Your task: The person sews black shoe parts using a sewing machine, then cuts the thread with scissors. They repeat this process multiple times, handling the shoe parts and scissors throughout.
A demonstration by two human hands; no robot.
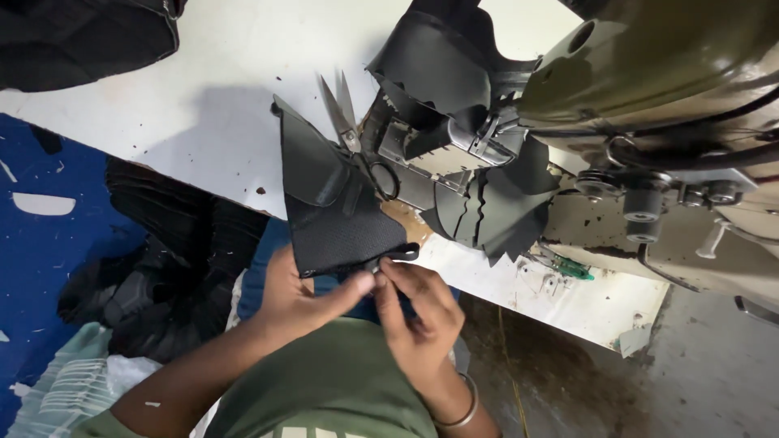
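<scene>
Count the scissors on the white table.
1. The scissors lie on the white table, blades pointing away, between the black fabric piece pinched by both hands and the sewing machine. Others may be hidden under the fabric.

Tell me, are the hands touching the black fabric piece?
Touching. The head view shows the left hand and right hand pinching the lower edge of the black fabric piece.

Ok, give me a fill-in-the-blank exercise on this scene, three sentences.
1. Both hands pinch the edge of a black ___ piece.
2. The ___ lie on the white table, blades open.
3. The right hand wears a metal ___ at the wrist.

Missing words: fabric; scissors; bangle
</scene>
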